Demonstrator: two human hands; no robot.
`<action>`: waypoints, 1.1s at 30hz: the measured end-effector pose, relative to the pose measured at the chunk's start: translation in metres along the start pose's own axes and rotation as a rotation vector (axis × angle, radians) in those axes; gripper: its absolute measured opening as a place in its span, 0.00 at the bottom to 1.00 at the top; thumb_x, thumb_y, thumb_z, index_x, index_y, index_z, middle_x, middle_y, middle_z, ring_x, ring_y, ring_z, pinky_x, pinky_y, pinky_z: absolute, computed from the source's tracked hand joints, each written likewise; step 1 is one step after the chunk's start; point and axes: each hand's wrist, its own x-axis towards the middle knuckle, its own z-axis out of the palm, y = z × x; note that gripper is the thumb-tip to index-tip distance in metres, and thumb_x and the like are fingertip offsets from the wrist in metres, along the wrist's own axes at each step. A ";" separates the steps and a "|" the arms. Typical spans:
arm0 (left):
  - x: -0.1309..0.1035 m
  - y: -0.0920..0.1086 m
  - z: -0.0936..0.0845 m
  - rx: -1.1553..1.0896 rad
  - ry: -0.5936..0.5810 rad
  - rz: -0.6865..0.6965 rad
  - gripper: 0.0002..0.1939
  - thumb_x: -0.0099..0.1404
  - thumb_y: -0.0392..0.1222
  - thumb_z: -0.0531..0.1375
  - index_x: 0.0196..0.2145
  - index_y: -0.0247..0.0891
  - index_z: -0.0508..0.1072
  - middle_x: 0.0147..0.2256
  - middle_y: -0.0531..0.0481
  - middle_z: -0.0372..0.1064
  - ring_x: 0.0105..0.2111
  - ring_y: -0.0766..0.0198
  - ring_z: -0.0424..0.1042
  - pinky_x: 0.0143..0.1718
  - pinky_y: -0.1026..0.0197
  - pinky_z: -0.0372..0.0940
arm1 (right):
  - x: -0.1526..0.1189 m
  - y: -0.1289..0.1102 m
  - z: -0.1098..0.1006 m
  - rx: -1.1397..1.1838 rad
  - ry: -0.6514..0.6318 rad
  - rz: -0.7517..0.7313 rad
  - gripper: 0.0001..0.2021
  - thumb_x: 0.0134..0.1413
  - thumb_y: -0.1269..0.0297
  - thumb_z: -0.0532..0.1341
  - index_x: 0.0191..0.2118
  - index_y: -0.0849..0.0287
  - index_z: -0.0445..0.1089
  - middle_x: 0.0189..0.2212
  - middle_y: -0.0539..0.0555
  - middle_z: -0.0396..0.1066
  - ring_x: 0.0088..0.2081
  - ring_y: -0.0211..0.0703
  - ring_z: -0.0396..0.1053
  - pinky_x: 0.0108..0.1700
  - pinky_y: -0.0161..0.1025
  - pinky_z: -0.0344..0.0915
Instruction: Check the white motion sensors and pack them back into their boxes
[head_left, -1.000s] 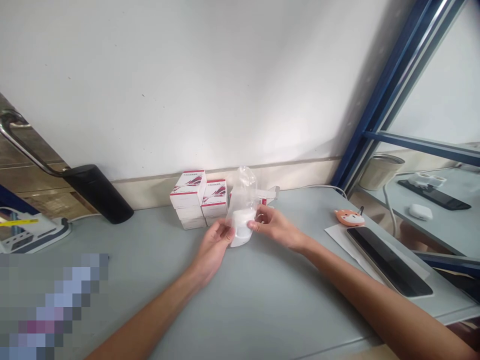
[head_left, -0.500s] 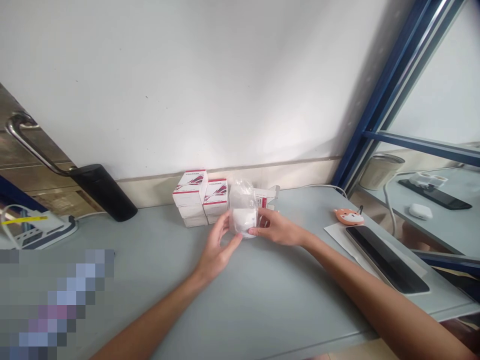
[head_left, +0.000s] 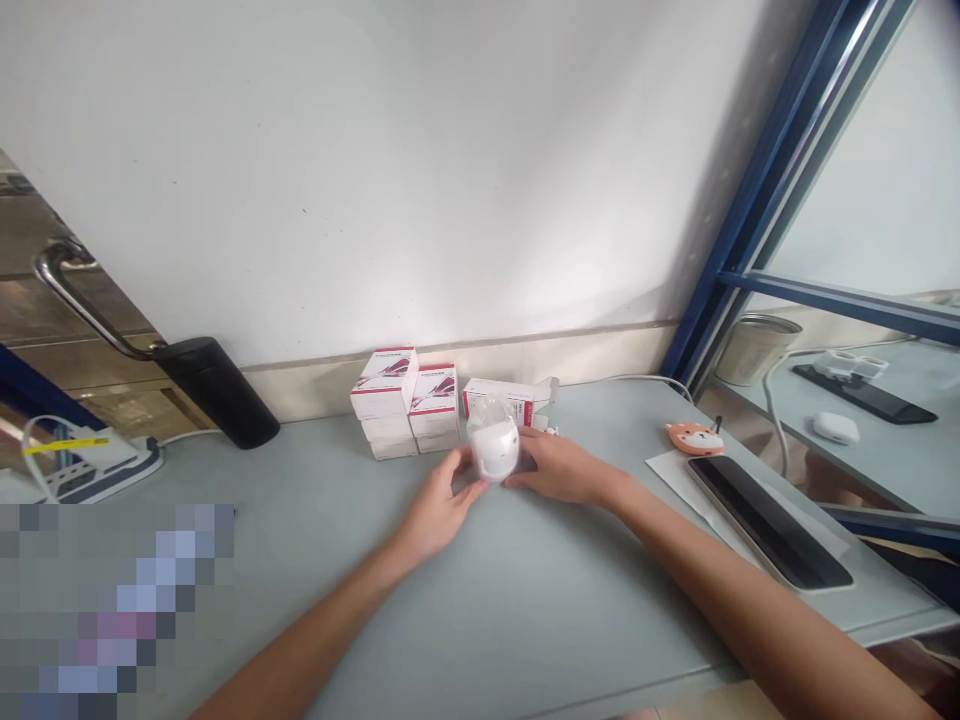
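Observation:
A rounded white device [head_left: 497, 452] in a clear plastic bag sits at the middle of the grey desk. My left hand [head_left: 437, 505] holds its left side, thumb and fingers around the lower edge. From the right, my right hand [head_left: 559, 466] grips the same device, with some fingertips hidden behind it. Just behind stands an opened white and red box [head_left: 495, 388] lying on its side, its flaps spread to the right. Left of it are stacked white and red boxes [head_left: 385, 385], with a printed picture on top.
A black cylinder [head_left: 219, 392] stands at the back left, near a power strip [head_left: 112, 465]. At the right lie a phone [head_left: 769, 520], a paper sheet and an orange animal-faced item [head_left: 695, 438]. A mirror [head_left: 847, 400] borders the right side.
The bag's upright top has dropped down behind the white device, so more of the opened box shows. Both hands remain around the device, and the view has shifted slightly.

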 end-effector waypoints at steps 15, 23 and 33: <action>-0.001 0.008 0.008 -0.049 -0.014 0.000 0.27 0.69 0.52 0.67 0.62 0.45 0.70 0.63 0.41 0.72 0.59 0.46 0.74 0.62 0.47 0.67 | -0.001 0.001 0.005 -0.045 0.008 -0.013 0.13 0.60 0.60 0.71 0.50 0.50 0.77 0.47 0.56 0.77 0.46 0.53 0.77 0.47 0.46 0.72; 0.004 0.000 0.003 0.074 -0.091 0.005 0.27 0.71 0.54 0.65 0.62 0.42 0.67 0.60 0.41 0.74 0.59 0.49 0.75 0.63 0.45 0.67 | -0.003 0.001 -0.019 0.040 -0.220 0.096 0.24 0.61 0.46 0.68 0.57 0.53 0.71 0.50 0.57 0.75 0.45 0.52 0.73 0.44 0.45 0.68; -0.004 0.008 0.005 0.138 -0.073 0.059 0.30 0.70 0.53 0.66 0.65 0.46 0.64 0.64 0.42 0.70 0.61 0.49 0.73 0.62 0.46 0.68 | -0.002 -0.012 -0.007 0.106 -0.131 0.086 0.21 0.65 0.45 0.65 0.54 0.53 0.72 0.49 0.58 0.78 0.45 0.55 0.73 0.47 0.48 0.68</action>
